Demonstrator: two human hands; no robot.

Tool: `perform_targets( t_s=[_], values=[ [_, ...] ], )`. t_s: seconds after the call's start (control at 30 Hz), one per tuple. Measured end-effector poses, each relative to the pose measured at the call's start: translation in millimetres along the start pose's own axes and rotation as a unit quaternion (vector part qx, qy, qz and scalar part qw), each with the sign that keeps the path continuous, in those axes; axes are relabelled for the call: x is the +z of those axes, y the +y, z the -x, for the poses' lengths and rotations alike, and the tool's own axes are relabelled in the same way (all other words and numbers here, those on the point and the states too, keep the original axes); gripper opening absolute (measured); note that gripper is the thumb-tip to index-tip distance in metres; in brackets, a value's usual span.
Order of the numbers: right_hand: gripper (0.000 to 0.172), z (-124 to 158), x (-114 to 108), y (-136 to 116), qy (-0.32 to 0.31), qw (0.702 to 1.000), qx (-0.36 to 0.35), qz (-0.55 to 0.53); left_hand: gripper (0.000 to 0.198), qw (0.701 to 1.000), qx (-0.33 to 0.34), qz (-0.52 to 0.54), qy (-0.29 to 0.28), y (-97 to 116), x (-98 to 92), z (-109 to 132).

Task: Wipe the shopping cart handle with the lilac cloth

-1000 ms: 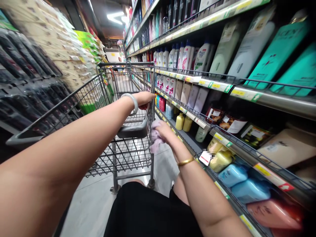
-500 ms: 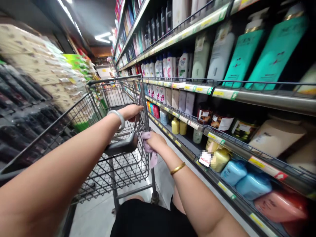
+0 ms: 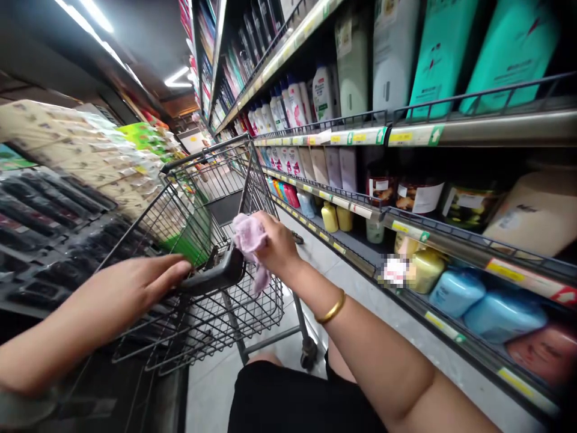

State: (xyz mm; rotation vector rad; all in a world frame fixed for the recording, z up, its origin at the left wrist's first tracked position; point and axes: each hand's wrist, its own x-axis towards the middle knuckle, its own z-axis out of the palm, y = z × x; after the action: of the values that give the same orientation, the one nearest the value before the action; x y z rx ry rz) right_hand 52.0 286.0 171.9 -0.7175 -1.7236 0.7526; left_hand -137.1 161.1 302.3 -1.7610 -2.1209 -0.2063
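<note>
In the head view my right hand (image 3: pixel 278 243) is closed around a crumpled lilac cloth (image 3: pixel 249 233). Part of the cloth hangs down beside the dark handle (image 3: pixel 220 272) of a wire shopping cart (image 3: pixel 225 325). My left hand (image 3: pixel 139 279) reaches toward the left end of that handle, fingers stretched out and holding nothing. Whether its fingertips touch the handle I cannot tell. A gold bangle (image 3: pixel 332 307) circles my right wrist.
Along the right, shelves (image 3: pixel 478 132) carry shampoo and wash bottles, with turquoise bottles (image 3: pixel 444 60) high up and blue bottles (image 3: pixel 457 291) low down. Stacked packs (image 3: pixel 67 138) line the left side. The tiled floor (image 3: pixel 347 282) runs between cart and shelves.
My left hand has pulled back from the cart's right side to the handle's left end. My right hand has lifted the cloth up and left, next to the handle. The view has shifted.
</note>
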Motion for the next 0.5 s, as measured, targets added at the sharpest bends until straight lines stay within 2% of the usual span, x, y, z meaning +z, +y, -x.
perform_targets(
  t_s=[0.1, 0.13, 0.17, 0.23, 0.3, 0.37, 0.43, 0.5],
  values=[
    [0.023, -1.0, 2.2, 14.6, -0.03, 0.993, 0.1, 0.052, 0.072, 0.999, -0.027, -0.033, -0.017, -9.8, 13.0, 30.7],
    [0.024, -1.0, 1.5, 14.1, -0.026, 0.993, 0.107, 0.045, 0.072, 0.998, -0.035, -0.041, -0.037, -13.6, 18.2, 37.9],
    [0.025, -0.5, 0.0, 9.8, -0.012, 0.995, 0.09, 0.031, 0.071, 0.996, -0.044, -0.048, -0.062, -17.8, 23.1, 43.6],
    [0.027, 3.3, -4.1, -6.2, 0.029, 1.0, 0.005, 0.002, 0.067, 0.991, -0.064, -0.07, -0.099, -25.5, 31.1, 50.5],
    [0.03, 9.7, -6.4, -22.1, 0.053, 0.995, -0.089, -0.011, 0.063, 0.988, -0.08, -0.095, -0.093, -29.6, 36.8, 53.3],
    [0.031, 14.0, -5.1, -27.4, 0.058, 0.988, -0.141, -0.003, 0.062, 0.989, -0.086, -0.106, -0.062, -28.7, 40.7, 54.2],
    [0.032, 11.1, -2.5, -22.3, 0.06, 0.99, -0.127, 0.016, 0.066, 0.991, -0.083, -0.094, -0.044, -24.7, 43.4, 54.9],
    [0.029, -0.3, -3.2, -17.9, 0.07, 0.994, -0.075, 0.038, 0.071, 0.993, -0.078, -0.074, -0.038, -20.4, 44.8, 56.2]
  ],
)
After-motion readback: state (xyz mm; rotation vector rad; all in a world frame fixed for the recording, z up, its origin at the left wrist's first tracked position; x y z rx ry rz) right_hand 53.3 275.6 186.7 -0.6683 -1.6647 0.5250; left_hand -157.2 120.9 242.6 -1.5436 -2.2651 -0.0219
